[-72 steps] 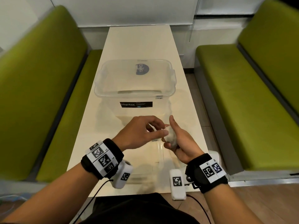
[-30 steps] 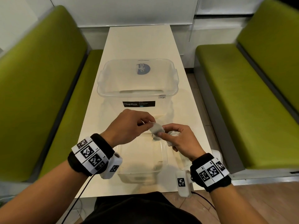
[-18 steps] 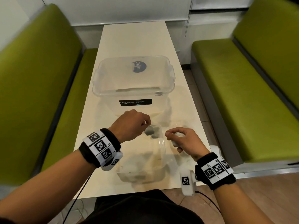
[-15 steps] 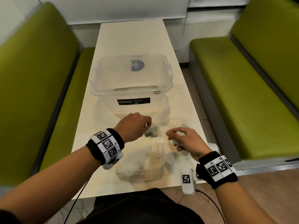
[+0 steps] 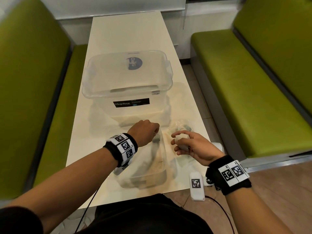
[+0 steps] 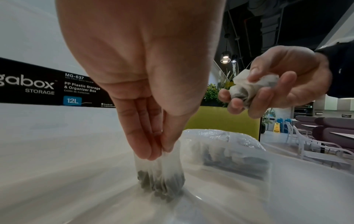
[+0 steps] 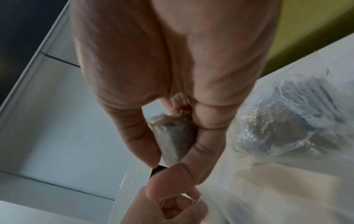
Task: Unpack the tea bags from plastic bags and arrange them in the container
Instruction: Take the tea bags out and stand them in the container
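Note:
My left hand [image 5: 156, 137] reaches down into the far end of a small clear container [image 5: 162, 176] near the table's front edge. In the left wrist view its fingertips [image 6: 145, 151] pinch the top of one tea bag [image 6: 161, 178], whose dark lower end is at the container's floor. My right hand [image 5: 177, 141] hovers just right of the container, curled round a crumpled bunch of tea bags [image 6: 247, 86], seen close up as tea bags [image 7: 174, 144]. A clear plastic bag [image 5: 182, 128] with more tea bags lies on the table beyond the right hand.
A big clear Megabox storage box [image 5: 94, 76] with its lid on stands mid-table behind the small container. The white table [image 5: 126, 31] is narrow, with green benches [image 5: 244, 81] on both sides. Its right edge is close to my right hand.
My left hand pulled one tea bag from the bunch in my right hand and lowered it into the small container. The right hand drew off to the right with the rest.

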The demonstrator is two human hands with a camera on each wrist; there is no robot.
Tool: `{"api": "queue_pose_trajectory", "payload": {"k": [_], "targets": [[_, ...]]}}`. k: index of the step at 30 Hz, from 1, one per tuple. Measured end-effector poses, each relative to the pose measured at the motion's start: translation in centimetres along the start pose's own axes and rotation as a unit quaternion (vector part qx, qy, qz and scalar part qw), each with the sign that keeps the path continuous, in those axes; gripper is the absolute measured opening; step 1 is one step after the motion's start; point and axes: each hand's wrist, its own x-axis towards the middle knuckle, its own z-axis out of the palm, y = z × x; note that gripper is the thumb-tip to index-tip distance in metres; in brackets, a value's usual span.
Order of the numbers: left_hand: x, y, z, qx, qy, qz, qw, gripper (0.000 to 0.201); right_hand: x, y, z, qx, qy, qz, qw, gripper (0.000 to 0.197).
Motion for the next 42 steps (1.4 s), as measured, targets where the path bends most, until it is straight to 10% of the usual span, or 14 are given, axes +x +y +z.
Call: {"api": "queue_pose_trajectory", "payload": {"k": [19,26,32,42], "targets": [[0.2,-1.0,0.2,0.066,0.067,-0.023,0.995,0.02,0.4,-0.1,0.4,0.017,-0.013,0.015,1.0,0.022],[-2.1,-0.9,-2.5,-0.116,0.102,-0.057,0.986,0.017,-0.4,-0.4,0.7,0.04,-0.061,-0.019,0.997,0.027],[-6.2,0.5,-5.7,-0.386,0.081,0.004,0.919,0.019,-0.8,-0.7,1.9,-0.029,-0.077,-0.067,0.994,0.03],[-9.0,1.4,-6.3,-0.419,0.077,0.034,0.904,0.025,-1.5,-2.0,4.2,-0.129,-0.072,-0.102,0.984,0.031]]}}
